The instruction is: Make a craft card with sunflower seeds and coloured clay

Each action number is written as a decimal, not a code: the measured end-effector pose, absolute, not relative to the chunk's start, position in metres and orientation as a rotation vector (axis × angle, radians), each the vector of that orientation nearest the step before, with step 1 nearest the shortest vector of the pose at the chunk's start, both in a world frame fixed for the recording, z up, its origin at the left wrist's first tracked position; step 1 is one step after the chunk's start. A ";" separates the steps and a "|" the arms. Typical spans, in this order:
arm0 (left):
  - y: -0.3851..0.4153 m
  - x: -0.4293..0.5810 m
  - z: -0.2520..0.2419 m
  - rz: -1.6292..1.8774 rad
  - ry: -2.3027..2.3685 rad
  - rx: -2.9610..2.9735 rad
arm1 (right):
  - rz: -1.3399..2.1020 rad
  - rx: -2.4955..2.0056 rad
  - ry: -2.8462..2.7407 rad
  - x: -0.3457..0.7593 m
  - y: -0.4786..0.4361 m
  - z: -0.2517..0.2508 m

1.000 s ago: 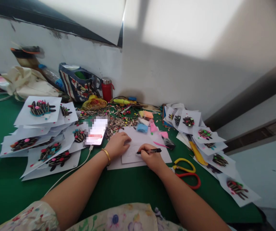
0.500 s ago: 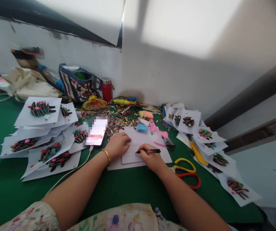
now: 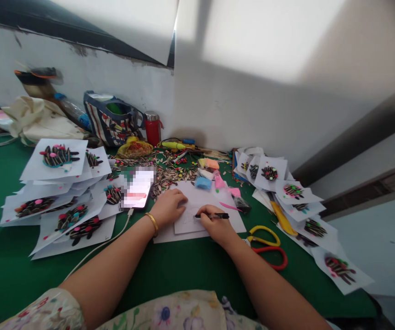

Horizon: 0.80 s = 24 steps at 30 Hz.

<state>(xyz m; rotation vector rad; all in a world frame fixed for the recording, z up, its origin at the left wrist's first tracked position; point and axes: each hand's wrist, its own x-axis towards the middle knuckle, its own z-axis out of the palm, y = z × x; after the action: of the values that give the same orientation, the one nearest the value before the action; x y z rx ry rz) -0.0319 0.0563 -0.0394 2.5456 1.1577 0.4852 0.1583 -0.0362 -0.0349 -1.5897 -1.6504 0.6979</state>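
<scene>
We see the black pen (image 3: 221,216) pinched between the thumb and fingers of the right hand (image 3: 216,225), its tip at, or all but touching, the small white sheet (image 3: 191,227) that lies between the two hands. The pen's long axis runs nearly sideways, with the tip pointing towards the left hand (image 3: 170,207) and the back end sticking out past the right knuckles. The right hand is the nearer one to the faint drawn lines, which sit just left of its fingertips. The left hand lies palm down across the left side of the paper, fingers loosely bent and, as far as we can tell, gripping nothing.

Under the small sheet we find a larger white sheet (image 3: 232,225). Just right of the right hand are scissors (image 3: 273,250) with one yellow and one red handle; beyond both hands lie a blue packet (image 3: 203,183) and scattered striped seeds (image 3: 175,175). A phone (image 3: 138,189) rests beyond the left wrist.

As for writing, we can read none: the drawn lines are too faint, the phone's screen is pixelated, and no brand shows legibly on the pen.
</scene>
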 end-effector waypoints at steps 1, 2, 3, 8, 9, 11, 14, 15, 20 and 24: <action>0.056 -0.032 -0.039 0.481 1.160 2.545 | 0.698 -1.596 -1.647 0.158 -0.036 -0.035; 0.056 -0.032 -0.039 0.478 1.161 2.545 | 0.699 -1.602 -1.644 0.159 -0.036 -0.035; 0.056 -0.031 -0.039 0.477 1.161 2.545 | 0.699 -1.604 -1.642 0.159 -0.036 -0.036; 0.056 -0.031 -0.040 0.493 1.158 2.554 | 0.684 -1.569 -1.647 0.160 -0.036 -0.036; 0.056 -0.031 -0.040 0.491 1.159 2.554 | 0.683 -1.567 -1.651 0.159 -0.036 -0.036; 0.056 -0.031 -0.040 0.487 1.162 2.551 | 0.680 -1.566 -1.665 0.159 -0.035 -0.037; 0.056 -0.031 -0.040 0.487 1.169 2.543 | 0.668 -1.563 -1.677 0.159 -0.034 -0.038; 0.056 -0.031 -0.040 0.489 1.170 2.541 | 0.666 -1.568 -1.674 0.159 -0.034 -0.038; 0.056 -0.031 -0.040 0.493 1.166 2.543 | 0.663 -1.568 -1.663 0.160 -0.034 -0.039; 0.056 -0.031 -0.041 0.501 1.162 2.545 | 0.667 -1.538 -1.699 0.160 -0.033 -0.039</action>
<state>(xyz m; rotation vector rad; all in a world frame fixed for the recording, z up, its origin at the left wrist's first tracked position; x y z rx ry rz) -0.0312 0.0563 -0.0410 2.5454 1.1616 0.5009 0.1596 -0.0335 -0.0386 -1.5381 -1.6991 0.6672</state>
